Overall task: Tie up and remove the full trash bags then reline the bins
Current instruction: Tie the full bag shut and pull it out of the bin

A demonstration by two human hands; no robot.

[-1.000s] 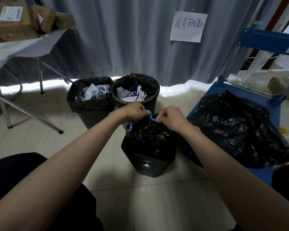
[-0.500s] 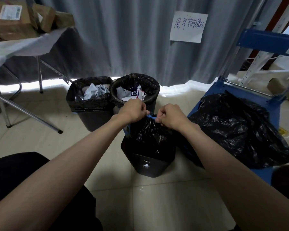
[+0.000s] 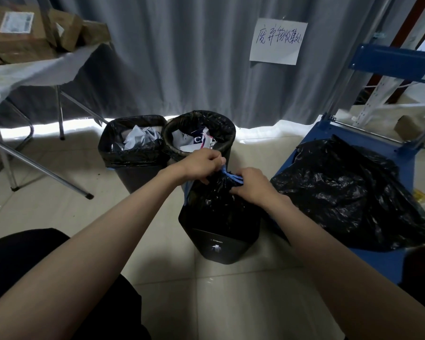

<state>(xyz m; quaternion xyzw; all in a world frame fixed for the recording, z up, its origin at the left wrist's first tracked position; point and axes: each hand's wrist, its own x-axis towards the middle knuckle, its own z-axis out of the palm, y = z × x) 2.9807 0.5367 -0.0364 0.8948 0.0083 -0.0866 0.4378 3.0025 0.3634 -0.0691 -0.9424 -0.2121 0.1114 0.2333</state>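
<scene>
Both hands meet at the gathered mouth of a black trash bag point(image 3: 216, 195) that sits in the nearest bin point(image 3: 219, 244), a dark square bin standing on the tiled floor point(image 3: 59, 204). The left hand point(image 3: 201, 165) has its fingers curled, pinching the blue drawstring point(image 3: 231, 176) where it comes up from the bunched plastic. The right hand point(image 3: 250, 185) grips the other part of the same drawstring, its fingers folded down over the neck of the bag. Behind this bin stand two more lined bins side by side, touching: a square one point(image 3: 133, 165) on the left and a round one point(image 3: 227, 133) on the right, each with crumpled paper inside. To the right a loose black bag point(image 3: 349, 192) lies on a blue cart point(image 3: 383, 263). A paper sign point(image 3: 277, 41) hangs on the grey curtain point(image 3: 182, 57)
</scene>
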